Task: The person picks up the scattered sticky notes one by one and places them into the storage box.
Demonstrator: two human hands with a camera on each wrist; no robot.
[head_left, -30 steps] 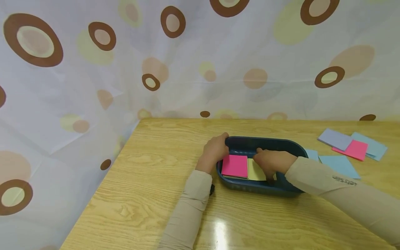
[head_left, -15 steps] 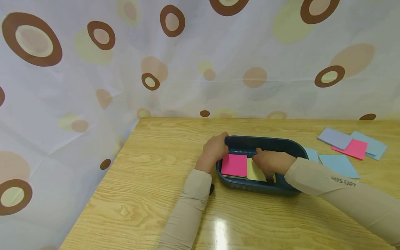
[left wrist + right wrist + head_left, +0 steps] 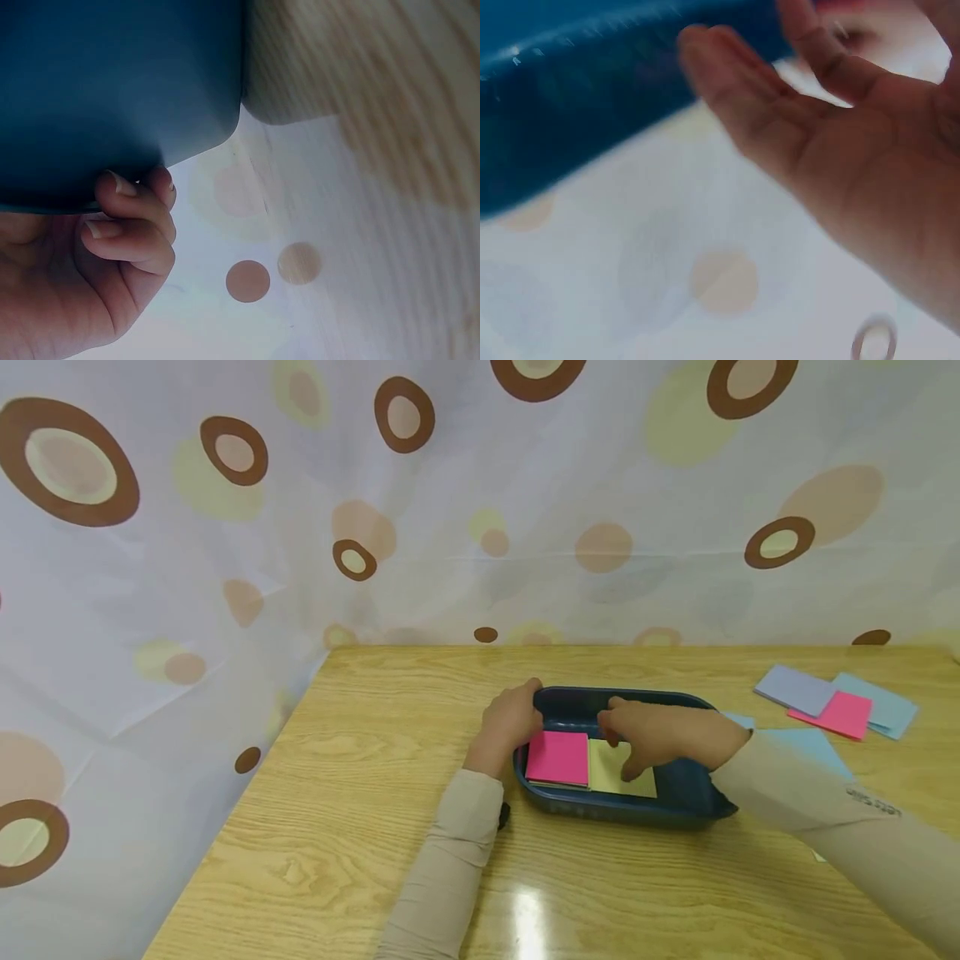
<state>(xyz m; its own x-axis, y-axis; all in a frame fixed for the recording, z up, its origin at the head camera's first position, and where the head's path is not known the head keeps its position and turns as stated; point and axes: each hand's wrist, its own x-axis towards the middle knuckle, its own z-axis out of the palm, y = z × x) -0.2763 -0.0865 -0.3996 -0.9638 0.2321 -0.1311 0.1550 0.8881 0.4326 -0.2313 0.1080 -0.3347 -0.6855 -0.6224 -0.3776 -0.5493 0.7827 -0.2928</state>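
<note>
A dark blue plastic bin (image 3: 615, 811) with rounded corners lies on the table. My left hand (image 3: 512, 722) grips its left end; in the left wrist view, curled fingers (image 3: 131, 232) hook over the rim. A pink stack of square paper notes (image 3: 558, 757) sits inside at the left, with pale yellow notes (image 3: 604, 768) beside it. My right hand (image 3: 667, 732) hovers over the yellow notes, thumb and fingers apart, holding nothing. In the right wrist view its fingers are extended beside the blue wall of the bin (image 3: 577, 112).
Right of the bin are loose light blue sheets (image 3: 810, 750), partly behind the right sleeve. Farther back lie lavender notes (image 3: 797, 690), pink notes (image 3: 844, 715) and more light blue notes (image 3: 896, 710). A patterned curtain (image 3: 450, 527) borders the wooden table (image 3: 337, 827) at the back and left.
My right hand has let go of the yellow notes and lifted slightly, uncovering more of them. The left hand keeps its hold on the bin. The head view has shifted slightly.
</note>
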